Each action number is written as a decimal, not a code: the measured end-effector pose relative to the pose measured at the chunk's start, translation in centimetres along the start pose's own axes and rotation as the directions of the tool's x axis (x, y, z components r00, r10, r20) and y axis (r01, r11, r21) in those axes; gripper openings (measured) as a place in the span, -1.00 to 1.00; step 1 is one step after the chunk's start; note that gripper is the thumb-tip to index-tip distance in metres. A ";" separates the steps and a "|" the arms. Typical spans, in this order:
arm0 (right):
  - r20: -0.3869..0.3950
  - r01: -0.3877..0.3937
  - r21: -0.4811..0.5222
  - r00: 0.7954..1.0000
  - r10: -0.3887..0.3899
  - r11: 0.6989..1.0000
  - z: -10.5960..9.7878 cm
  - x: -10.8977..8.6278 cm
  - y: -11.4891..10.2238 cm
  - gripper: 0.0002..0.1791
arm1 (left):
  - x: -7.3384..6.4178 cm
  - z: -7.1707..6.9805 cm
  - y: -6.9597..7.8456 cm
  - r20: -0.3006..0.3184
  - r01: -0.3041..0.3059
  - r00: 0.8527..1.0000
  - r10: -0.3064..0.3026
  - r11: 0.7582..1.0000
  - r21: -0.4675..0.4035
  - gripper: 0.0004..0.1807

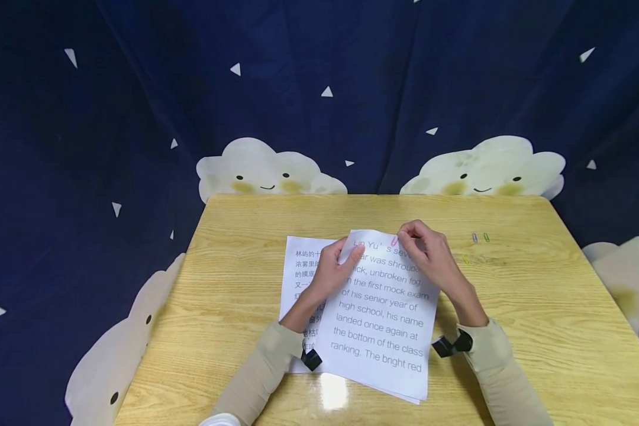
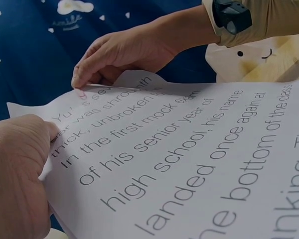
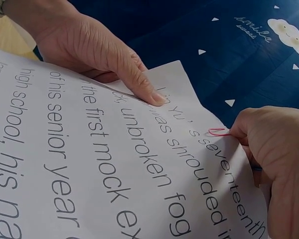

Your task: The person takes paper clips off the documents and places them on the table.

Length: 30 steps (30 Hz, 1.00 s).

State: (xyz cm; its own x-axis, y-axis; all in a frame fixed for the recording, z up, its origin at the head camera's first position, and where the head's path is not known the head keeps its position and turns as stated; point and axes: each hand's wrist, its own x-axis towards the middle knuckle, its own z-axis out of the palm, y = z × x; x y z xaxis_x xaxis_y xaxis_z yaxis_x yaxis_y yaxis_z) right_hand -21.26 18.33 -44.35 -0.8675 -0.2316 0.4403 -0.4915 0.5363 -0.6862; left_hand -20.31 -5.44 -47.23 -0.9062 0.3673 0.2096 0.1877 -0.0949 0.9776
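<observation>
A few printed sheets with English text (image 1: 380, 319) are held up, tilted, over the table. My left hand (image 1: 336, 269) grips their left edge near the top, thumb on the front. At the top edge my right hand (image 1: 428, 251) pinches a pink paper clip (image 3: 219, 132), whose loop lies over the front of the paper beside the first printed line. In the right wrist view the right fingers (image 3: 244, 124) hold the clip's outer end, with other fingers behind the sheets. A second page with Chinese text (image 1: 300, 278) lies on the table, partly covered by the held sheets and left arm.
On the wooden table (image 1: 218, 296), a blue paper clip (image 1: 475, 238) and a green paper clip (image 1: 486, 237) lie beyond the right hand, with a yellow paper clip (image 1: 465, 259) nearer it. A dark blue curtain (image 1: 298, 71) hangs behind, and cloud-shaped cushions (image 1: 481, 168) border the table.
</observation>
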 end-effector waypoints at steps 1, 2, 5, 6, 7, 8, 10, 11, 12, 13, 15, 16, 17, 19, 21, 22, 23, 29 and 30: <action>-0.001 0.001 -0.001 1.000 -0.001 1.000 0.0 0.0 0.0 -0.90 | 0.0 0.0 0.0 -0.002 -0.003 1.000 0.003 1.000 -0.001 -0.71; -0.001 0.001 -0.001 1.000 -0.001 1.000 0.0 0.0 0.0 -0.90 | 0.0 0.0 0.0 -0.004 -0.006 1.000 0.006 1.000 -0.001 -0.72; -0.002 0.001 -0.001 1.000 -0.001 1.000 0.1 0.0 0.0 -0.89 | 0.0 0.0 0.0 -0.009 -0.010 1.000 0.010 1.000 0.005 -0.73; -0.001 0.001 0.000 1.000 -0.001 1.000 0.1 0.0 0.0 -0.89 | 0.0 0.0 0.0 -0.010 -0.010 1.000 0.010 1.000 0.008 -0.73; -0.001 0.001 0.000 1.000 -0.001 1.000 0.2 0.0 0.0 -0.89 | 0.0 0.0 -0.1 -0.011 -0.010 1.000 0.010 1.000 0.010 -0.72; -0.001 0.000 0.001 1.000 0.000 1.000 0.2 -0.1 0.0 -0.89 | -0.1 0.0 -0.1 -0.011 -0.010 1.000 0.011 1.000 0.012 -0.73; -0.002 0.001 -0.001 1.000 -0.001 1.000 0.2 -0.1 0.1 -0.89 | -0.1 -0.1 -0.2 -0.009 -0.012 1.000 0.012 1.000 0.014 -0.72; -0.002 0.001 -0.001 1.000 -0.001 1.000 0.3 -0.2 0.1 -0.89 | -0.1 -0.1 -0.2 -0.005 -0.012 1.000 0.012 1.000 0.013 -0.72; -0.003 0.002 -0.002 1.000 -0.002 1.000 0.3 -0.2 0.1 -0.88 | -0.1 -0.1 -0.2 -0.003 -0.012 1.000 0.012 1.000 0.012 -0.72; -0.004 0.002 -0.003 1.000 -0.002 1.000 0.3 -0.2 0.1 -0.88 | -0.1 -0.1 -0.2 0.000 -0.012 1.000 0.012 1.000 0.011 -0.71; -0.004 -0.001 -0.004 1.000 0.001 1.000 0.3 -0.3 0.2 -0.88 | -0.1 -0.1 -0.2 0.006 -0.011 1.000 0.011 1.000 0.013 -0.71; -0.004 -0.001 -0.004 1.000 0.001 1.000 0.3 -0.3 0.2 -0.87 | -0.1 -0.1 -0.2 0.009 -0.012 1.000 0.012 1.000 0.015 -0.71; -0.004 -0.001 -0.004 1.000 0.001 1.000 0.3 -0.2 0.2 -0.87 | -0.1 -0.1 -0.2 0.010 -0.013 1.000 0.012 1.000 0.018 -0.71; -0.003 -0.002 -0.003 1.000 0.002 1.000 0.3 -0.2 0.2 -0.87 | -0.1 -0.1 -0.1 0.013 -0.013 1.000 0.013 1.000 0.019 -0.71; -0.004 0.001 -0.002 1.000 -0.001 1.000 0.3 -0.2 0.1 -0.87 | -0.1 -0.1 -0.1 0.014 -0.015 1.000 0.015 1.000 0.018 -0.70; -0.004 0.002 -0.002 1.000 -0.002 1.000 0.3 -0.2 0.1 -0.88 | -0.1 -0.1 -0.1 0.014 -0.016 1.000 0.016 1.000 0.016 -0.71; -0.005 0.004 0.000 1.000 -0.004 1.000 0.3 -0.2 0.1 -0.88 | -0.1 -0.1 0.0 0.012 -0.015 1.000 0.015 1.000 0.016 -0.71; -0.012 0.008 0.012 1.000 -0.008 1.000 0.3 -0.1 -0.1 -0.94 | 0.0 -0.1 0.1 0.005 -0.013 1.000 0.013 1.000 0.014 -0.71; -0.014 0.010 0.013 1.000 -0.009 1.000 0.3 -0.1 -0.1 -0.94 | 0.0 -0.1 0.1 0.005 -0.012 1.000 0.012 1.000 0.014 -0.71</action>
State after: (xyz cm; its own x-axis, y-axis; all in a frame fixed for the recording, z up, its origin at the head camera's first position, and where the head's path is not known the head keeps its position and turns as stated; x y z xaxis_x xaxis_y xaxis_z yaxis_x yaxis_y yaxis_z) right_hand -21.14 18.08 -44.49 -0.8616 -0.2249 0.4551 -0.5008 0.5233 -0.6895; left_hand -20.31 -5.49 -47.15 -0.9019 0.3711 0.2211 0.2036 -0.0863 0.9752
